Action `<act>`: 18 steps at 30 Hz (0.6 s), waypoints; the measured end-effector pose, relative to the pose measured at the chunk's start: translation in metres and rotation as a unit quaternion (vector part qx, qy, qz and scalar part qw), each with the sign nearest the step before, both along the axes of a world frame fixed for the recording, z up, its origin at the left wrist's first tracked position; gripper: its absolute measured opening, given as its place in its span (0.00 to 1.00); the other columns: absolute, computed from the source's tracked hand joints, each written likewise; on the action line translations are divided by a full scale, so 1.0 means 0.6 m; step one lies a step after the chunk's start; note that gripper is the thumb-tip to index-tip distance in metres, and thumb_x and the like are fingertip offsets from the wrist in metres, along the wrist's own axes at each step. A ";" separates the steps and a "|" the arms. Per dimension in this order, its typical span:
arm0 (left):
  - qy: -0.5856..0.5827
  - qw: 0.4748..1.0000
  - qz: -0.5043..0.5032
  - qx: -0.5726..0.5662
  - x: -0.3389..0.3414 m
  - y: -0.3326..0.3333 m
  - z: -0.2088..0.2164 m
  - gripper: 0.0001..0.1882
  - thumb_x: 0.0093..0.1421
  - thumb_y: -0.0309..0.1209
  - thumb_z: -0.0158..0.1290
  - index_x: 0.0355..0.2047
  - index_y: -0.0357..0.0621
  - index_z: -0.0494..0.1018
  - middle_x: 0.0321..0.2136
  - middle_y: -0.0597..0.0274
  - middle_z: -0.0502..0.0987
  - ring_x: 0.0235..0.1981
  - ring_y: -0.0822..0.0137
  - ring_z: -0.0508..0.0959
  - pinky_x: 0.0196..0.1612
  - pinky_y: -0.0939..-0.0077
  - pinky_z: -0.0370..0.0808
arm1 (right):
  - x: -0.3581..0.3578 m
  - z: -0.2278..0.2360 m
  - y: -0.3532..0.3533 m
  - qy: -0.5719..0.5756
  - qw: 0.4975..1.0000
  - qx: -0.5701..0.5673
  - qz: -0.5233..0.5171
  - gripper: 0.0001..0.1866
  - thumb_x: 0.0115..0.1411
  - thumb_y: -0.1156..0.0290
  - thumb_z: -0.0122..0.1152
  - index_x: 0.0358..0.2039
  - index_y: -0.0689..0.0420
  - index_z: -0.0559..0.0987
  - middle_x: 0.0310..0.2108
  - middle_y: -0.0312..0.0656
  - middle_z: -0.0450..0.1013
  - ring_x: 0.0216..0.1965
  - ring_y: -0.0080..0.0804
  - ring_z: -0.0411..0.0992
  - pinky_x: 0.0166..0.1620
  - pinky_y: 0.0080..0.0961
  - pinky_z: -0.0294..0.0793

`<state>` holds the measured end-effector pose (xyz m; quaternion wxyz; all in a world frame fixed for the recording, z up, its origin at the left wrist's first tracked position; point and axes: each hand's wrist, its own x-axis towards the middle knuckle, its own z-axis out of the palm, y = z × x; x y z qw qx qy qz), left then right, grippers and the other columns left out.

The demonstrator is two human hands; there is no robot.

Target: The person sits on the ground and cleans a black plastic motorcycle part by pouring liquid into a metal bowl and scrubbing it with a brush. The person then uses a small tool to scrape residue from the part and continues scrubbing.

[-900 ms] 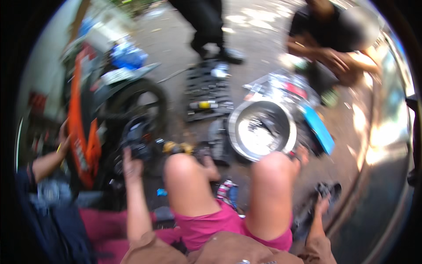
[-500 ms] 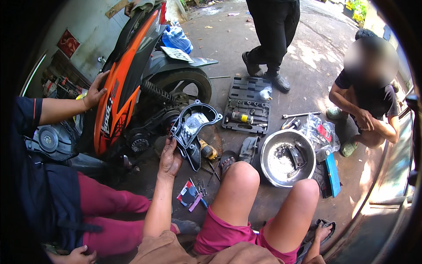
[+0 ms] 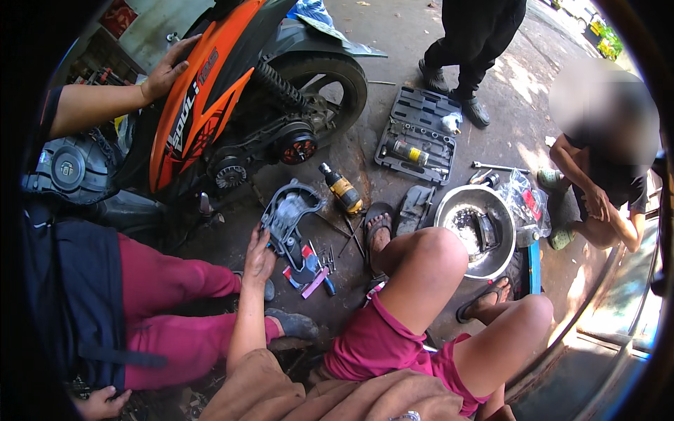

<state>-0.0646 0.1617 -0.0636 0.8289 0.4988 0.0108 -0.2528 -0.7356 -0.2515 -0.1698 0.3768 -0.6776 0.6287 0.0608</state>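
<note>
My left hand [image 3: 259, 257] grips the lower left edge of a grey metal crankcase cover [image 3: 286, 209] with a curved, open-framed shape. The cover is over the ground beside a scooter; whether it touches the ground I cannot tell. Ahead of it, the orange and black scooter [image 3: 200, 105] has its belt-drive side bare, showing a front pulley [image 3: 229, 172] and a rear clutch [image 3: 298, 146]. Close to the cover lie a yellow and black power tool [image 3: 340, 189] and several small hand tools [image 3: 322, 265]. My right hand is out of sight; only part of its arm shows at the lower edge.
An open socket set case [image 3: 415, 137] lies ahead, near a standing person's legs [image 3: 470, 49]. A metal basin [image 3: 475, 231] with a dark part inside stands at right, by a crouching person [image 3: 604, 161]. At left, another person's hand [image 3: 168, 69] rests on the scooter.
My left hand has brought the cover down and slightly left, away from the scooter's drive side. My right hand, earlier at a sandal on the lower right, has left the view. The view has shifted.
</note>
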 end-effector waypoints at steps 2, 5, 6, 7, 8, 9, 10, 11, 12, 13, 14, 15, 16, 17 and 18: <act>0.056 0.997 0.052 0.018 -0.026 0.045 -0.046 0.22 0.69 0.32 0.53 0.61 0.55 0.64 0.56 0.62 0.73 0.57 0.61 0.73 0.58 0.53 0.71 | 0.008 0.018 -0.007 0.004 1.000 0.011 -0.007 0.23 0.62 0.60 0.61 0.54 0.59 0.75 0.49 0.53 0.76 0.49 0.47 0.75 0.48 0.38 0.74; 0.126 0.985 0.110 0.043 -0.049 0.080 -0.128 0.22 0.67 0.37 0.56 0.59 0.59 0.65 0.55 0.64 0.73 0.55 0.59 0.74 0.55 0.53 0.73 | 0.022 0.042 -0.018 0.008 0.999 0.026 -0.023 0.24 0.62 0.60 0.61 0.55 0.59 0.75 0.51 0.53 0.75 0.49 0.47 0.74 0.48 0.38 0.74; 0.138 0.984 0.110 0.025 -0.055 0.080 -0.162 0.22 0.66 0.38 0.57 0.59 0.60 0.65 0.56 0.65 0.73 0.56 0.58 0.73 0.56 0.51 0.72 | 0.027 0.050 -0.022 0.010 0.999 0.030 -0.030 0.24 0.63 0.59 0.60 0.56 0.58 0.74 0.51 0.53 0.75 0.50 0.47 0.74 0.48 0.38 0.75; 0.143 0.982 0.123 0.020 -0.062 0.076 -0.198 0.23 0.65 0.39 0.58 0.58 0.60 0.65 0.56 0.65 0.72 0.56 0.57 0.72 0.56 0.49 0.71 | 0.031 0.057 -0.026 0.011 0.999 0.035 -0.036 0.24 0.63 0.59 0.60 0.56 0.58 0.74 0.51 0.52 0.75 0.50 0.47 0.74 0.48 0.39 0.75; 0.173 0.973 0.150 0.000 -0.069 0.066 -0.236 0.23 0.64 0.40 0.59 0.58 0.62 0.66 0.57 0.66 0.71 0.57 0.56 0.71 0.57 0.47 0.69 | 0.035 0.064 -0.031 0.014 0.998 0.039 -0.040 0.25 0.63 0.59 0.60 0.56 0.58 0.74 0.52 0.52 0.74 0.50 0.47 0.74 0.48 0.39 0.75; 0.200 0.962 0.187 -0.015 -0.069 0.050 -0.275 0.24 0.64 0.40 0.60 0.58 0.64 0.66 0.58 0.67 0.71 0.58 0.55 0.69 0.58 0.45 0.67 | 0.038 0.071 -0.035 0.015 0.998 0.044 -0.046 0.25 0.63 0.59 0.60 0.57 0.57 0.74 0.52 0.52 0.74 0.50 0.47 0.74 0.48 0.39 0.75; 0.213 0.954 0.210 -0.032 -0.066 0.038 -0.309 0.24 0.63 0.41 0.61 0.57 0.65 0.66 0.58 0.67 0.70 0.59 0.55 0.68 0.59 0.44 0.65 | 0.040 0.078 -0.041 0.020 0.997 0.048 -0.051 0.25 0.63 0.58 0.60 0.57 0.57 0.73 0.52 0.52 0.74 0.51 0.47 0.74 0.48 0.39 0.75; 0.234 0.941 0.241 -0.038 -0.057 0.023 -0.341 0.24 0.62 0.41 0.61 0.57 0.67 0.66 0.59 0.68 0.69 0.60 0.55 0.66 0.61 0.43 0.63 | 0.042 0.084 -0.046 0.023 0.997 0.053 -0.057 0.25 0.63 0.58 0.60 0.58 0.57 0.73 0.53 0.52 0.74 0.51 0.47 0.74 0.48 0.40 0.75; 0.244 0.934 0.257 -0.043 -0.049 0.011 -0.369 0.24 0.61 0.43 0.63 0.55 0.66 0.67 0.57 0.69 0.69 0.56 0.59 0.67 0.59 0.49 0.64 | 0.043 0.089 -0.051 0.028 0.996 0.057 -0.061 0.25 0.64 0.58 0.60 0.58 0.57 0.73 0.53 0.52 0.74 0.51 0.47 0.74 0.48 0.40 0.75; 0.248 0.929 0.270 -0.052 -0.037 -0.001 -0.392 0.24 0.61 0.43 0.63 0.55 0.66 0.67 0.55 0.69 0.69 0.55 0.60 0.67 0.58 0.51 0.65 | 0.044 0.094 -0.057 0.031 0.996 0.061 -0.065 0.26 0.64 0.57 0.60 0.58 0.56 0.73 0.54 0.52 0.73 0.51 0.48 0.74 0.48 0.40 0.75; 0.254 0.922 0.288 -0.051 -0.026 -0.012 -0.412 0.23 0.61 0.43 0.63 0.54 0.66 0.67 0.54 0.70 0.69 0.54 0.61 0.67 0.57 0.54 0.65 | 0.044 0.099 -0.064 0.036 0.995 0.064 -0.069 0.26 0.64 0.57 0.59 0.59 0.56 0.72 0.54 0.52 0.73 0.51 0.48 0.74 0.48 0.40 0.75; 0.274 0.908 0.313 -0.043 -0.011 -0.026 -0.428 0.23 0.61 0.43 0.63 0.54 0.65 0.67 0.53 0.70 0.69 0.53 0.62 0.67 0.56 0.56 0.66 | 0.044 0.102 -0.070 0.039 0.994 0.067 -0.073 0.26 0.64 0.57 0.59 0.59 0.56 0.72 0.54 0.52 0.73 0.52 0.48 0.74 0.48 0.40 0.76; 0.289 0.895 0.336 -0.052 0.003 -0.039 -0.443 0.24 0.62 0.42 0.62 0.56 0.66 0.66 0.52 0.71 0.69 0.51 0.64 0.67 0.54 0.61 0.65 | 0.044 0.107 -0.077 0.043 0.994 0.070 -0.076 0.26 0.64 0.57 0.59 0.59 0.56 0.72 0.55 0.52 0.73 0.52 0.48 0.74 0.48 0.41 0.76; 0.275 0.896 0.346 -0.052 0.012 -0.049 -0.455 0.25 0.62 0.42 0.62 0.56 0.66 0.65 0.53 0.70 0.68 0.51 0.64 0.67 0.54 0.62 0.65 | 0.045 0.110 -0.083 0.048 0.993 0.076 -0.080 0.26 0.64 0.56 0.59 0.60 0.55 0.72 0.55 0.52 0.73 0.52 0.48 0.74 0.48 0.41 0.76; 0.270 0.892 0.359 -0.044 0.017 -0.060 -0.468 0.25 0.62 0.42 0.62 0.57 0.67 0.65 0.53 0.70 0.68 0.52 0.64 0.67 0.54 0.62 0.65 | 0.046 0.115 -0.091 0.051 0.992 0.079 -0.082 0.27 0.65 0.56 0.59 0.60 0.55 0.71 0.56 0.52 0.72 0.52 0.48 0.74 0.48 0.41 0.76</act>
